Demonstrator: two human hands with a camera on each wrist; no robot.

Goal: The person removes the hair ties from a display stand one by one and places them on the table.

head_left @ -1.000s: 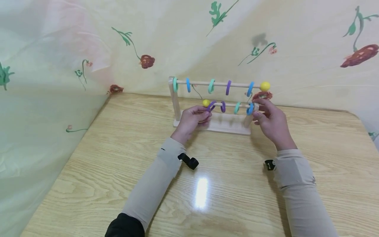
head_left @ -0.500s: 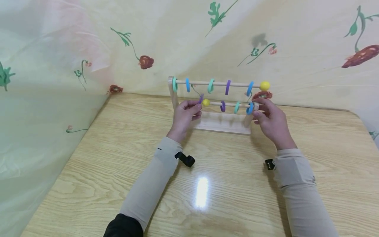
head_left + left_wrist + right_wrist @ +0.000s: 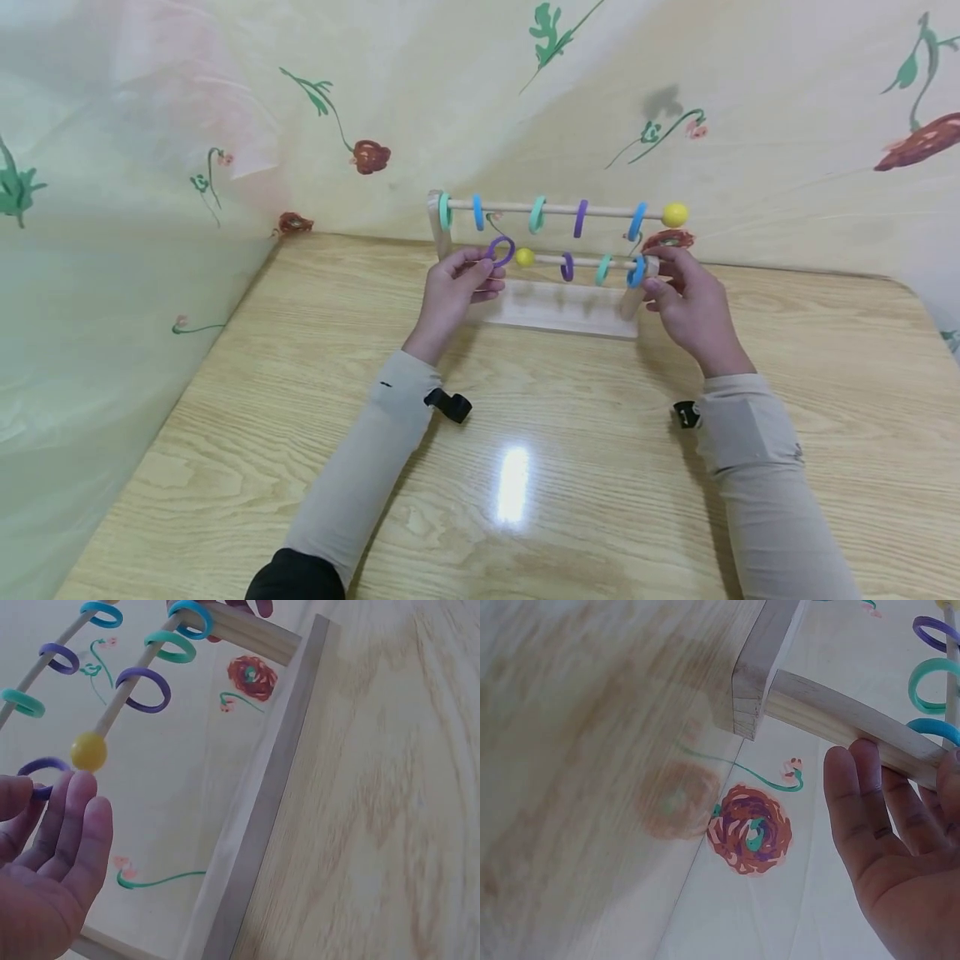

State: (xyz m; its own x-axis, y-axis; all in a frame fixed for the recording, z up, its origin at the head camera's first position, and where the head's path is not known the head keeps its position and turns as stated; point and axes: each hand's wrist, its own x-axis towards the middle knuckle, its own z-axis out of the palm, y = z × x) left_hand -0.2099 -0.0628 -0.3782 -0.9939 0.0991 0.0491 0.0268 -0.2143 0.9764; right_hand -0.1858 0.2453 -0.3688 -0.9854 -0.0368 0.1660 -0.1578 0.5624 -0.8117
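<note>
My left hand (image 3: pixel 453 287) pinches a purple ring (image 3: pixel 45 762) between thumb and fingers, off the rod and just left of the yellow ball (image 3: pixel 524 257) that tips the lower rod (image 3: pixel 585 263). On that rod hang a second purple ring (image 3: pixel 154 707), a green ring (image 3: pixel 603 270) and a blue ring (image 3: pixel 636 272). At the rod's other end, my right hand (image 3: pixel 692 308) grips the top of the short post (image 3: pixel 840 712) of the wooden stand, thumb on the near side. Part of the taller left post is hidden behind my left hand.
Above runs a longer upper rod (image 3: pixel 607 212) carrying several green, blue and purple rings, with a yellow ball (image 3: pixel 675 214) at its right end. The stand's flat base (image 3: pixel 562 308) rests on the wood-grain table (image 3: pixel 375 467), close to a flower-patterned cloth (image 3: pixel 480 100) behind it.
My left hand has drawn the purple ring leftward off the lower rod, past the yellow ball, and turned it so its round opening faces the head camera. My right hand keeps its place.
</note>
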